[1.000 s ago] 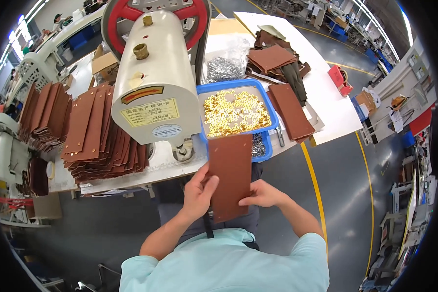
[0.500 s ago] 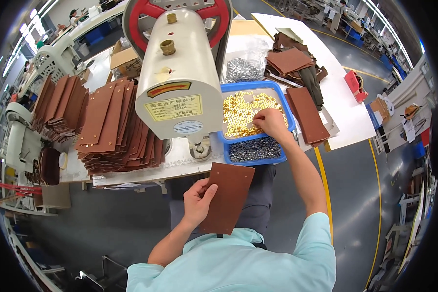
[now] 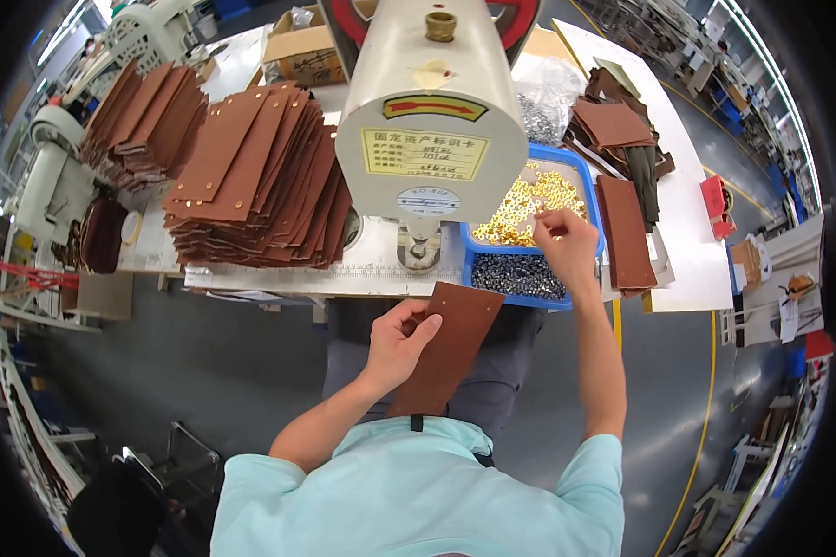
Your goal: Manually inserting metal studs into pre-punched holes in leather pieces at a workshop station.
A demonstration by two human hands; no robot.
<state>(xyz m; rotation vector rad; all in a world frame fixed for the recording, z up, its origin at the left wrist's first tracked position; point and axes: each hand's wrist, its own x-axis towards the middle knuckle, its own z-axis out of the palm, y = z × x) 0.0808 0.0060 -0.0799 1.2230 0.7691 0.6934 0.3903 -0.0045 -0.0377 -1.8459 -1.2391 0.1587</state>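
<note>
My left hand (image 3: pixel 395 348) grips the left edge of a brown leather panel (image 3: pixel 462 336), thumb on top. The panel hangs over my lap, tilted, with small holes near its upper corners. My right hand (image 3: pixel 571 249) is at the near side of the gold ring-shaped eyelets (image 3: pixel 550 191), its fingertips pinched together. Whatever lies between those fingertips is too small to make out. The eyelets lie in a blue-rimmed tray (image 3: pixel 594 186). Nearer me, another blue compartment holds dark metal pieces (image 3: pixel 514 275), partly covered by my right wrist.
A white press machine (image 3: pixel 427 111) with a red wheel stands before me, its lower head (image 3: pixel 420 246) at the table edge. Stacked leather panels (image 3: pixel 251 176) with gold studs rise on the left. More panels (image 3: pixel 627 232) and dark cloth (image 3: pixel 639 176) lie right of the tray.
The view has shifted, so the machine and tray sit farther right. My right hand has drawn slightly toward the near side of the eyelets, fingers still pinched. My left hand keeps the leather panel.
</note>
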